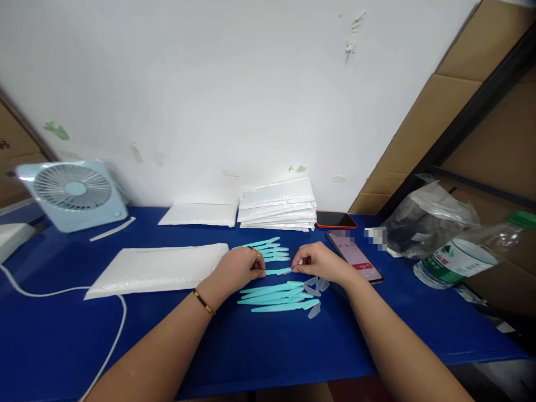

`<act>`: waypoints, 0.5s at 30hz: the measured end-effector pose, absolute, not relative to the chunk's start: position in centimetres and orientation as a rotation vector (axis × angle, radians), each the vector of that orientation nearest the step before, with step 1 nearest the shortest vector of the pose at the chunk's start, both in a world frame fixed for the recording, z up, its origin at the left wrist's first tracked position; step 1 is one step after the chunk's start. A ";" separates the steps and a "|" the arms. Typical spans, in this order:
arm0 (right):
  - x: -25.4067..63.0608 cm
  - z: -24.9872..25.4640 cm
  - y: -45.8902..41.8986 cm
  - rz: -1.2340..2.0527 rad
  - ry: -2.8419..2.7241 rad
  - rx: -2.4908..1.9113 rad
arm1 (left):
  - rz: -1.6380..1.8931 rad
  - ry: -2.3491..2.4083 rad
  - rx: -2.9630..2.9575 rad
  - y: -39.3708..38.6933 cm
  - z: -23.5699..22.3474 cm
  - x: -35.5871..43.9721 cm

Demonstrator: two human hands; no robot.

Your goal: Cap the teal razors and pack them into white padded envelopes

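A teal eyebrow razor [274,272] lies crosswise between my two hands. My left hand [240,268] is closed, its thumb and fingertips pinching the handle end. At the blade end, my right hand [316,261] is pinched on the clear cap [287,271], partly hidden by the fingertips. Beyond them, several teal razors [274,251] lie in a row with their tips pointing right. Closer to me is a loose group of teal razors [276,298]. Several loose translucent blade caps [312,290] lie by their blade ends.
To the left lies a white padded mailer [154,269]; another mailer [199,214] and a stack of mailers [276,206] are against the wall. Two phones [354,255] [336,219], a plastic bottle [460,257] and a plastic bag [422,218] are right. A blue fan [75,192] and white cable [119,329] are left.
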State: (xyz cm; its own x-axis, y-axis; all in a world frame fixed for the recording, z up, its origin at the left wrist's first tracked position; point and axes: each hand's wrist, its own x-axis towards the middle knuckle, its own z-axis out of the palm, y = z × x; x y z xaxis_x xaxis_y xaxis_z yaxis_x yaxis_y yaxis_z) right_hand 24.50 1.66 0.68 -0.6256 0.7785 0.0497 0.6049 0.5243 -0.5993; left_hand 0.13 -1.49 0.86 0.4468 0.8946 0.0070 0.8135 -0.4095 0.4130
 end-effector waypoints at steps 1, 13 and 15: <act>24.0 0.5 1.6 0.772 -2.449 -1.143 | 0.321 1.457 2.361 -1.4 0.8 0.1; 27.5 0.4 4.0 0.246 -2.365 -1.350 | 0.371 1.313 2.376 -2.6 1.5 0.7; 27.9 0.3 4.3 0.272 -2.389 -1.407 | 0.311 1.206 2.365 -3.0 1.5 1.1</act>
